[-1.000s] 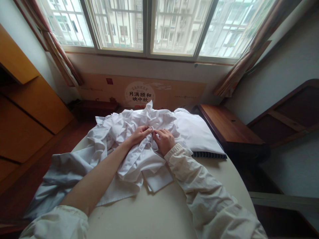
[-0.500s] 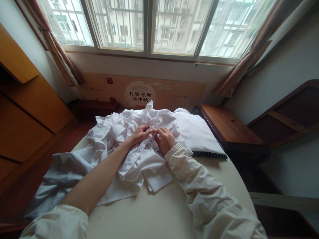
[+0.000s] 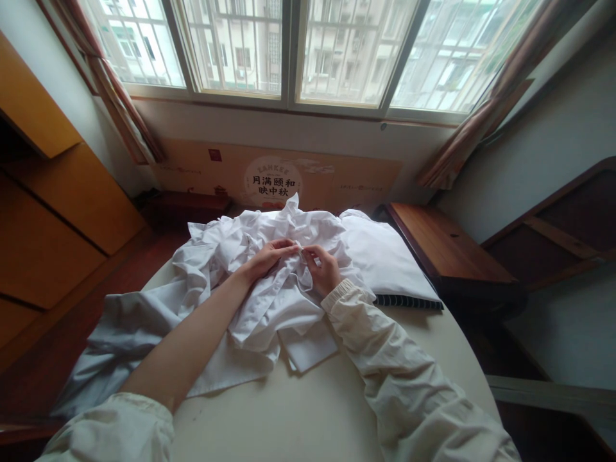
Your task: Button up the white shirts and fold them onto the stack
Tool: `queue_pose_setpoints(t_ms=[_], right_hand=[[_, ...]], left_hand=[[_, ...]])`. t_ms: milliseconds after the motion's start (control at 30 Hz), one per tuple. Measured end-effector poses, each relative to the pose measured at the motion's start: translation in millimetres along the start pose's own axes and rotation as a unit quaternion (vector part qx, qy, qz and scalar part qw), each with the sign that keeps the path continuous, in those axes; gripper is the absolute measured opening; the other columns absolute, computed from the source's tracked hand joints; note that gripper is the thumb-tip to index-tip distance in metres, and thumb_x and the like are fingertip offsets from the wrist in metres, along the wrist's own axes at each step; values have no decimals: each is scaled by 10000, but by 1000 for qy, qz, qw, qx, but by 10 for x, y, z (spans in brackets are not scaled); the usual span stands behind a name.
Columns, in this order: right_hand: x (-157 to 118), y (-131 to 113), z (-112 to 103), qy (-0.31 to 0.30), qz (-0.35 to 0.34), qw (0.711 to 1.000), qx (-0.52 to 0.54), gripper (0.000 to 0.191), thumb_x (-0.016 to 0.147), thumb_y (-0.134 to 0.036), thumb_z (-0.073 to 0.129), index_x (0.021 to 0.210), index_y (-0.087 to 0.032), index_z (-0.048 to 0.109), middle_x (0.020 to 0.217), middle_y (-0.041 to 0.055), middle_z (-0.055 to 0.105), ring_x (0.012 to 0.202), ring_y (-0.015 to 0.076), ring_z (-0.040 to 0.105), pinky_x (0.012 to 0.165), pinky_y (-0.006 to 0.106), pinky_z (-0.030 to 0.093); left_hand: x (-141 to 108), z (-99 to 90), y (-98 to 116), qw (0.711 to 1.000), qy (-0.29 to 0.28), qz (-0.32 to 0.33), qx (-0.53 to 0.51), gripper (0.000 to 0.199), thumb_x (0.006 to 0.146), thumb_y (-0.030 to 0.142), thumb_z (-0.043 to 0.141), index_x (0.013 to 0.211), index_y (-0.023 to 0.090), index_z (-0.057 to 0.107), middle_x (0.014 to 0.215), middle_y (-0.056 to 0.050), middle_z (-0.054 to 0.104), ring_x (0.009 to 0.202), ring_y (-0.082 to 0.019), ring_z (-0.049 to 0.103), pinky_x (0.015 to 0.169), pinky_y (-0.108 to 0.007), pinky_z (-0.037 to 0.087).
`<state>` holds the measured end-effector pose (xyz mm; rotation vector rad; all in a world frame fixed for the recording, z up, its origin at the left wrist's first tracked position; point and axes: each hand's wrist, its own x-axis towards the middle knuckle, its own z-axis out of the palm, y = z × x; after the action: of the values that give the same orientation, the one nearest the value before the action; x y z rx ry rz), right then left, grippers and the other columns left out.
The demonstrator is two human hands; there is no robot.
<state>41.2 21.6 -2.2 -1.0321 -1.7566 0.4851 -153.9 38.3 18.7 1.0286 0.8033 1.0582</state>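
Note:
A crumpled white shirt [image 3: 269,308] lies spread over the rounded cream table [image 3: 269,417], its cloth draping off the left side. My left hand [image 3: 273,255] pinches a small bit of the shirt near the middle of the heap. Right beside it, my right hand [image 3: 323,268] grips the same spot between thumb and fingertips. The two hands' fingertips nearly meet; the exact piece of cloth between them is too small to make out.
To the right of the shirt sits a folded white garment [image 3: 389,256] on top of a dark striped cloth [image 3: 409,301]. A wooden cabinet [image 3: 452,244] stands beyond the table's right edge, and orange-brown cupboards [image 3: 58,231] are at the left. A barred window [image 3: 289,51] is ahead.
My right hand's fingers have shifted slightly and its wrist has turned a little. My left hand still pinches the shirt. The whole view has moved slightly.

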Motion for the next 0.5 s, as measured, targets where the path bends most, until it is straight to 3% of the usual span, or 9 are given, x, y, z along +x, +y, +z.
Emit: queue_pose_setpoints(t_ms=[100,267,500], right_hand=[[6,0,10,14,15,999,28,275,1052,-450,556,1107,-250,736,1032,65,806,934,251,745,883,390,588],[-3,-40,16,11,2,999,41,350,984,-460,664,1261,-247,644,1047,66,797,837,226,747,805,368,595],[-5,-85,5,13,-43,999,-3,135,920,-365,686,881,-237,669,840,25,719,692,183,633,745,344,545]], left_hand=[[43,-34,-49,1000,5,15,-2,392,697,418,978,930,152,808,898,-40,781,750,-139,676,719,-242,499],[55,-35,-55,999,23,14,-25,457,701,465,970,982,145,804,889,-57,793,723,-162,696,701,-269,535],[63,-7,-18,996,69,59,-2,454,685,495,961,904,155,753,825,-20,759,716,-141,659,676,-247,515]])
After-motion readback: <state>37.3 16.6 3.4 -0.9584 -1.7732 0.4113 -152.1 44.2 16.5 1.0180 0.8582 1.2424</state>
